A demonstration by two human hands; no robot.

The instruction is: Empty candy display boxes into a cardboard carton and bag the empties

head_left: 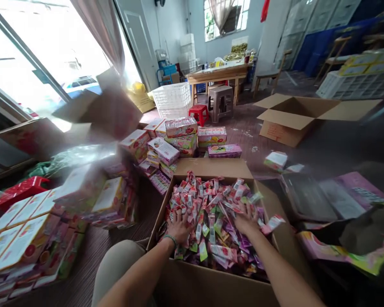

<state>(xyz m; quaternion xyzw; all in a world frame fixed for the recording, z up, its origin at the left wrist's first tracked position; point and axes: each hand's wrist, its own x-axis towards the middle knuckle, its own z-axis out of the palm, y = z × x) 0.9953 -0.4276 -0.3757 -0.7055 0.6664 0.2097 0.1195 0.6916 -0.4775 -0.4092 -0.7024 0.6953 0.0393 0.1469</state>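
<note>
A large open cardboard box (214, 167) stands directly in front of me, heaped with small foil packets (208, 221) in pink, red, purple and green. My left hand (179, 227) rests on the near left of the heap with its fingers spread. My right hand (247, 219) lies on the right side of the pile, its fingers apart among the packets. A few packets stick up around it, and one lies over the box's right edge. Neither hand shows a clear grip on anything. A dark bracelet circles my left wrist.
Stacks of printed pink and yellow cartons (181, 136) stand beyond the box, and more (25, 238) are piled at left. Pink packaging sheets (345, 251) lie at right. Farther back are an open cardboard box (291, 115), a white plastic crate (173, 100) and a wooden table (217, 74).
</note>
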